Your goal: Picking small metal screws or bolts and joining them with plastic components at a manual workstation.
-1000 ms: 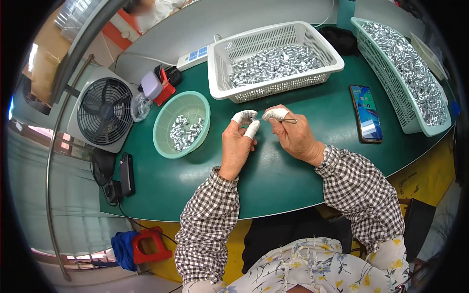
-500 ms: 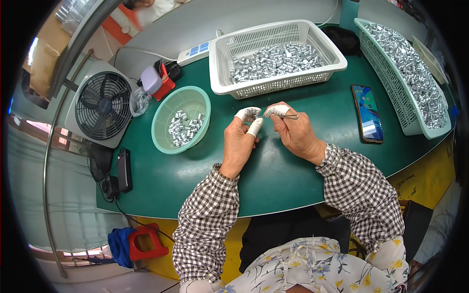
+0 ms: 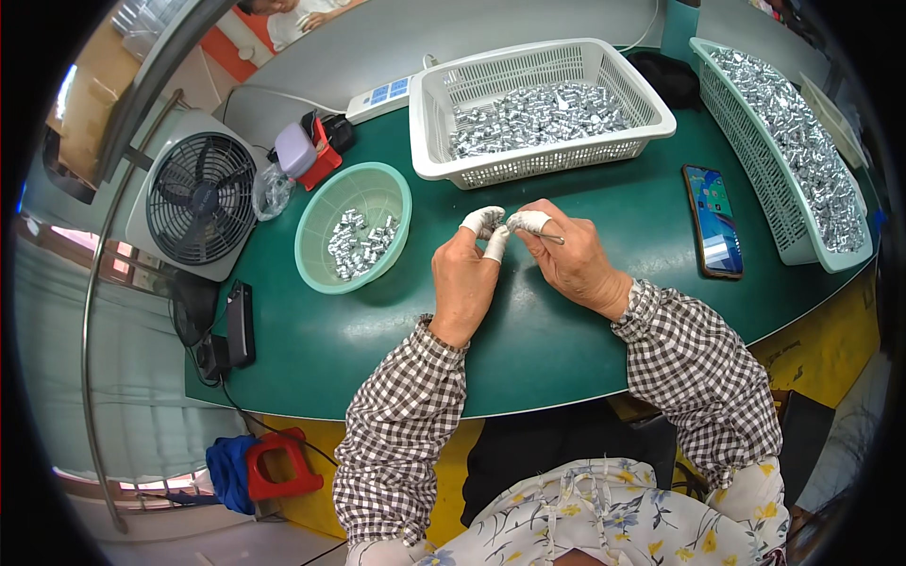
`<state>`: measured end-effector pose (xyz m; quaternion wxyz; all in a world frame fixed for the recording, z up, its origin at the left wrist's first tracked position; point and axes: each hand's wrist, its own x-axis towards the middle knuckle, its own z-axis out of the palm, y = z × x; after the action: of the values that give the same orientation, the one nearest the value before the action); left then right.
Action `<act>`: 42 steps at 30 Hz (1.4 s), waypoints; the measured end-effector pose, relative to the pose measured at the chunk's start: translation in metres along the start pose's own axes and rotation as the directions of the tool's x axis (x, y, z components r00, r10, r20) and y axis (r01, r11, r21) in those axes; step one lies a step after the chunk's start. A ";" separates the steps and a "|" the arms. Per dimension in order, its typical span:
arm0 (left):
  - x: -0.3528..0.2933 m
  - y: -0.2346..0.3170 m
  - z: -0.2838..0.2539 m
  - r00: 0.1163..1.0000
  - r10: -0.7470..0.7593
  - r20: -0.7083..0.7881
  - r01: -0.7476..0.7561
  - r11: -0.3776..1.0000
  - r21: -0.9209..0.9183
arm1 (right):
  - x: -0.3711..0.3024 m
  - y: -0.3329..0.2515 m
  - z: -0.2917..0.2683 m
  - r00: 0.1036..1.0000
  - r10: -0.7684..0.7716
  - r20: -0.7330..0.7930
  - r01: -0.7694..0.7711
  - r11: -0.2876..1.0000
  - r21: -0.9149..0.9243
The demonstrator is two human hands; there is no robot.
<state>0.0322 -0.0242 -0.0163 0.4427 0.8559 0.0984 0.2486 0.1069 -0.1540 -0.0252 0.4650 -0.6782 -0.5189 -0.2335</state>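
My left hand [image 3: 462, 285], with white wrappings on its thumb and fingers, is pinched closed over the middle of the table. Whatever sits between its fingertips is mostly hidden by the wrappings. Close against it, my right hand [image 3: 580, 266], also wrapped at the fingertips, grips a thin metal rod-like tool [image 3: 552, 237]. The tool's handle end sticks out past the right fingers; its tip is hidden between the two hands. Left of my hands is a round light-green basket [image 3: 357, 191] with small silver metal parts [image 3: 357, 247]. More such parts fill a white rectangular basket [image 3: 557, 166] beyond them.
A green rectangular basket [image 3: 758, 174] heaped with metal parts stands at the right, near a phone [image 3: 714, 224] with its screen lit. At the left are a fan [image 3: 202, 198], a purple-lidded box [image 3: 294, 151] and a black adapter [image 3: 241, 324]. A power strip [image 3: 379, 100] lies behind.
My fingertips have drawn closer together, and the tool has tilted and shows less of its length beyond my right fingers. The whole view has shifted slightly.
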 end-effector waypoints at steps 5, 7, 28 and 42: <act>-0.004 0.010 0.002 0.987 0.152 -0.058 -0.141 0.977 0.157 | 0.001 0.000 0.003 0.997 0.047 0.057 -0.046 0.999 -0.028; -0.001 0.009 -0.001 0.989 0.127 -0.075 -0.114 0.981 0.159 | 0.002 -0.001 0.001 0.999 -0.033 -0.001 0.033 0.998 -0.048; 0.000 -0.001 -0.001 0.963 0.257 -0.079 -0.225 0.930 0.292 | 0.004 -0.005 0.002 0.992 -0.107 -0.064 0.106 0.994 -0.017; 0.013 -0.022 -0.017 0.830 -0.268 0.490 0.550 0.243 -0.799 | 0.001 -0.008 -0.002 0.996 -0.013 -0.094 0.022 0.995 0.097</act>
<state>0.0355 0.0052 -0.0216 0.8984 0.4254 0.1069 0.0231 0.1001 -0.1551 -0.0208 0.5192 -0.6386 -0.5133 -0.2432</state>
